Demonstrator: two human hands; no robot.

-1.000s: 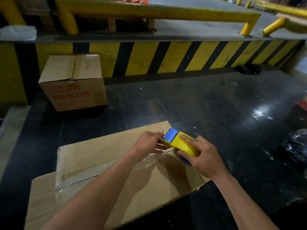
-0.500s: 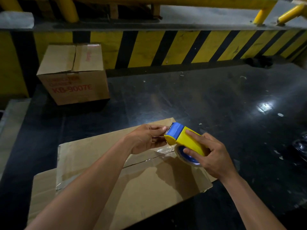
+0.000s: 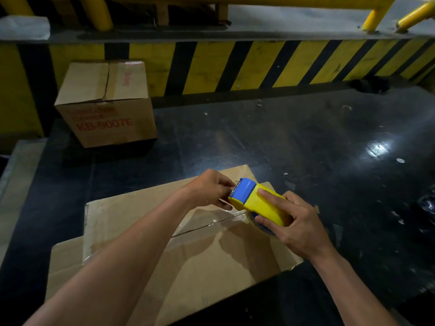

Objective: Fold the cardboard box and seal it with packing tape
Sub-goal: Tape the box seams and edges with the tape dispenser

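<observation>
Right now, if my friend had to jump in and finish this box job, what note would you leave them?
Right hand: wrapped around the yellow and blue tape dispenser, held just above the cardboard.
Left hand: fingers pinched at the dispenser's blue cutter end, seemingly on the tape end; the tape itself is too hard to see.
Cardboard box: lying flat on the dark floor, flaps meeting at a seam with clear tape showing along it.
Done: flaps closed, some tape on the seam.
Left: pull out tape, finish sealing, cut it.
A second box marked KB-9007E sits by the striped wall.
</observation>
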